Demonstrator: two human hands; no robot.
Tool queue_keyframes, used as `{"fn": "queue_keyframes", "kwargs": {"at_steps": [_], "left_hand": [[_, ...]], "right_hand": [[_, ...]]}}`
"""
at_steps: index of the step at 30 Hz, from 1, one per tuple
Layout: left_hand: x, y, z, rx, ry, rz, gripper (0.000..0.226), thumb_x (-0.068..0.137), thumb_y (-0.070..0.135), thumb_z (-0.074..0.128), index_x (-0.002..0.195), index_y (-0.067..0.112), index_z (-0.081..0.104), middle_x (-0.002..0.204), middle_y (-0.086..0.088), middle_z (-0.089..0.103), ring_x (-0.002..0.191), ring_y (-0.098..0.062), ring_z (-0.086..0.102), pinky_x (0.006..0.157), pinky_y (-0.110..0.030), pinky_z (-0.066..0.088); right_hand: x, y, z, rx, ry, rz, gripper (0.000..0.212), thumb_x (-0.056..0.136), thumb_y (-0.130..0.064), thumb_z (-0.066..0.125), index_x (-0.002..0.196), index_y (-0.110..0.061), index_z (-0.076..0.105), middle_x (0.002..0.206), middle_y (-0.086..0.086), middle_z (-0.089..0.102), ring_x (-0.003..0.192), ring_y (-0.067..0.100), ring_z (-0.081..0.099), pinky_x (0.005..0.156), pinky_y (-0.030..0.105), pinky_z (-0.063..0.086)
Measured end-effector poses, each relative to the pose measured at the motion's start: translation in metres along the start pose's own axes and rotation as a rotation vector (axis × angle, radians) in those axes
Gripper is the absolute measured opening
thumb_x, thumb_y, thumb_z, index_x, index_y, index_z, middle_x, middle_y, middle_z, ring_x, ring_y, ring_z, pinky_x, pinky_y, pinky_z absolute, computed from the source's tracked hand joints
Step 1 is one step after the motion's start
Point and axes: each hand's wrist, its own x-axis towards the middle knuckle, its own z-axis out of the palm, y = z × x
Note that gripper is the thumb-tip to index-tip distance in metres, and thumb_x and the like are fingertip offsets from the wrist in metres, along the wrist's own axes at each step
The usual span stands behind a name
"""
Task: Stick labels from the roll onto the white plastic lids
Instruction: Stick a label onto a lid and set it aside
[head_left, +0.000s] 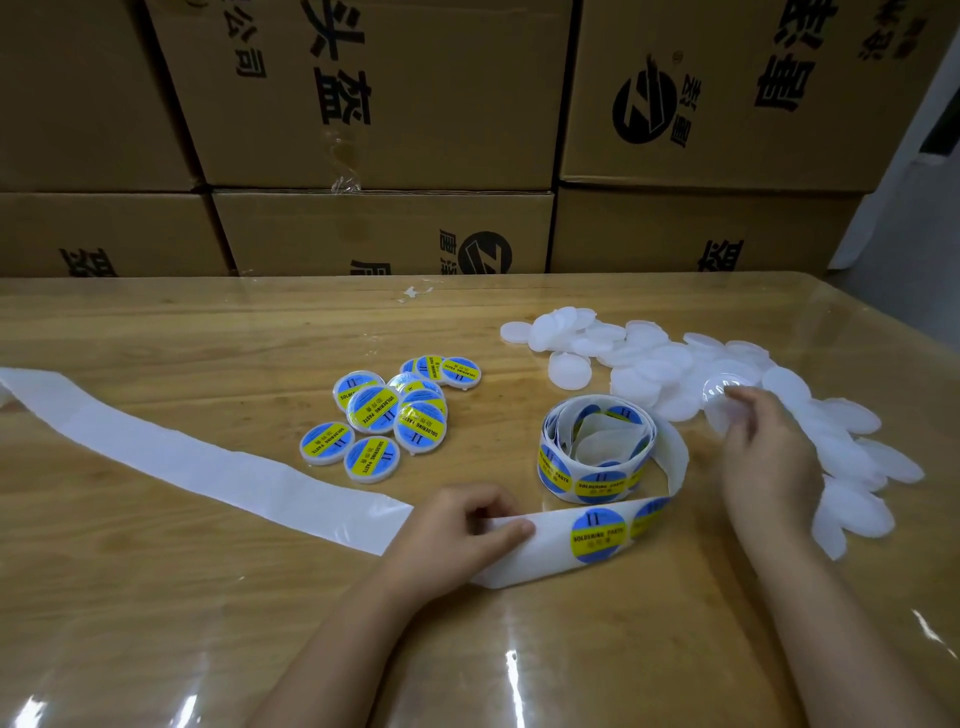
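Observation:
A loose roll of blue and yellow round labels stands on the table in the middle. Its white backing strip trails from the roll past my left hand and off to the far left. My left hand pinches the strip just left of the nearest label. Plain white plastic lids lie in a spread heap at the right. My right hand holds one lid at the edge of that heap. Several labelled lids are piled left of the roll.
Stacked cardboard boxes form a wall along the table's far edge. A shiny transparent cover lies over the wooden table. A small scrap of white paper lies near the far edge.

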Motion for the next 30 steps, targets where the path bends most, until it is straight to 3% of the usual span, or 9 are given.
{"fn": "queue_keyframes", "kwargs": {"at_steps": [4, 7, 10, 13, 16, 18, 20, 24, 30], "left_hand": [[-0.001, 0.000, -0.009, 0.020, 0.049, -0.015, 0.010, 0.078, 0.032, 0.057, 0.081, 0.038, 0.065, 0.072, 0.019, 0.059, 0.070, -0.003, 0.055, 0.070, -0.030, 0.047], [-0.001, 0.000, -0.010, 0.214, 0.112, 0.076, 0.025, 0.077, 0.022, 0.049, 0.092, 0.034, 0.066, 0.075, 0.018, 0.055, 0.076, 0.001, 0.051, 0.076, -0.030, 0.040], [-0.001, 0.005, -0.003, 0.329, 0.217, 0.119, 0.037, 0.072, 0.016, 0.046, 0.102, 0.025, 0.066, 0.092, 0.011, 0.053, 0.097, -0.007, 0.050, 0.086, -0.028, 0.031], [-0.002, 0.016, 0.004, 0.062, 0.316, 0.150, 0.027, 0.080, 0.018, 0.053, 0.103, 0.022, 0.067, 0.097, 0.007, 0.059, 0.099, -0.006, 0.054, 0.090, -0.022, 0.036], [-0.002, 0.022, 0.009, -0.126, 0.290, 0.164, 0.022, 0.084, 0.028, 0.058, 0.104, 0.027, 0.067, 0.095, 0.011, 0.064, 0.092, -0.001, 0.058, 0.081, -0.009, 0.038], [-0.001, 0.023, 0.010, -0.176, 0.253, 0.106, 0.012, 0.084, 0.034, 0.058, 0.093, 0.035, 0.066, 0.086, 0.016, 0.065, 0.083, 0.004, 0.056, 0.077, -0.011, 0.041], [-0.001, 0.020, 0.011, -0.209, 0.239, 0.059, 0.010, 0.083, 0.037, 0.057, 0.080, 0.031, 0.065, 0.075, 0.018, 0.062, 0.074, 0.003, 0.054, 0.071, -0.013, 0.041], [0.000, 0.012, 0.015, -0.082, 0.227, 0.047, 0.021, 0.087, 0.045, 0.047, 0.078, 0.028, 0.054, 0.072, 0.018, 0.056, 0.067, 0.002, 0.050, 0.064, -0.019, 0.041], [0.000, 0.007, 0.018, 0.129, 0.220, 0.044, 0.032, 0.085, 0.063, 0.028, 0.079, 0.034, 0.039, 0.066, 0.014, 0.053, 0.068, -0.008, 0.052, 0.060, -0.028, 0.038]], "right_hand": [[-0.005, -0.015, 0.001, 0.516, 0.036, 0.061, 0.025, 0.098, -0.019, 0.045, 0.118, -0.029, 0.055, 0.110, -0.011, 0.060, 0.090, -0.001, 0.053, 0.076, 0.022, 0.045], [-0.020, -0.033, 0.001, 0.706, -0.018, 0.034, 0.024, 0.097, -0.017, 0.050, 0.115, -0.032, 0.054, 0.093, -0.014, 0.060, 0.080, -0.003, 0.058, 0.069, 0.017, 0.048], [-0.044, -0.050, 0.001, 0.808, -0.222, -0.048, 0.030, 0.093, -0.012, 0.056, 0.109, -0.037, 0.054, 0.078, -0.006, 0.063, 0.064, 0.001, 0.059, 0.060, 0.012, 0.047], [-0.063, -0.061, 0.004, 0.838, -0.437, -0.101, 0.031, 0.088, -0.009, 0.061, 0.102, -0.036, 0.056, 0.080, -0.003, 0.069, 0.072, 0.005, 0.062, 0.064, 0.016, 0.050], [-0.071, -0.064, 0.005, 0.816, -0.525, -0.140, 0.027, 0.084, -0.011, 0.067, 0.097, -0.033, 0.058, 0.080, -0.001, 0.070, 0.076, 0.017, 0.064, 0.062, 0.024, 0.053], [-0.073, -0.063, 0.006, 0.757, -0.549, -0.213, 0.027, 0.082, -0.013, 0.069, 0.095, -0.035, 0.059, 0.079, -0.005, 0.070, 0.075, 0.017, 0.065, 0.064, 0.031, 0.055], [-0.074, -0.063, 0.006, 0.711, -0.561, -0.281, 0.030, 0.083, -0.013, 0.070, 0.094, -0.039, 0.059, 0.080, -0.009, 0.069, 0.073, 0.010, 0.064, 0.067, 0.034, 0.055], [-0.070, -0.059, 0.007, 0.524, -0.511, -0.451, 0.015, 0.086, -0.028, 0.060, 0.099, -0.035, 0.060, 0.080, -0.016, 0.065, 0.073, 0.004, 0.061, 0.065, 0.026, 0.050], [-0.071, -0.056, 0.009, 0.382, -0.450, -0.528, 0.020, 0.087, -0.028, 0.055, 0.102, -0.021, 0.066, 0.073, -0.022, 0.059, 0.067, 0.004, 0.058, 0.062, 0.025, 0.047]]}}
